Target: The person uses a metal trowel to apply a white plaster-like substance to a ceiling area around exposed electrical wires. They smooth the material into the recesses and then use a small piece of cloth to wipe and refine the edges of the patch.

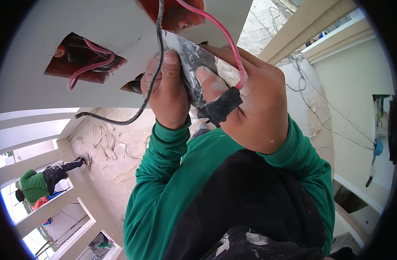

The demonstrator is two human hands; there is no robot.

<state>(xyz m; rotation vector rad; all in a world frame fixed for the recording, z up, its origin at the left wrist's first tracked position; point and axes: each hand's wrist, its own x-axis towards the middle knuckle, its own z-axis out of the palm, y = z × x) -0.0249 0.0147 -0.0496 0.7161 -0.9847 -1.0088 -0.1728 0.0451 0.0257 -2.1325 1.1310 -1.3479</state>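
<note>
Both hands are raised to a white surface with red electrical boxes let into it. My right hand (261, 104) grips a grey flat piece smeared with white plaster (185, 50), thumb pressed on its face; its exact kind is unclear. Cream putty (229, 71) shows beside that thumb. From the other side my left hand (168, 91) pinches the same piece, thumb upright along its edge. A red wire (226, 34) crosses in front of my right hand, its end wrapped in black tape (220, 106). A black wire (153, 73) dangles before my left hand.
A left-hand electrical box (79, 60) holds pink wires; another red box (187, 15) sits above my hands. Debris (105, 143) litters the floor. At far left, a person in green (36, 184) is by window openings. Cables (324, 104) run along the right.
</note>
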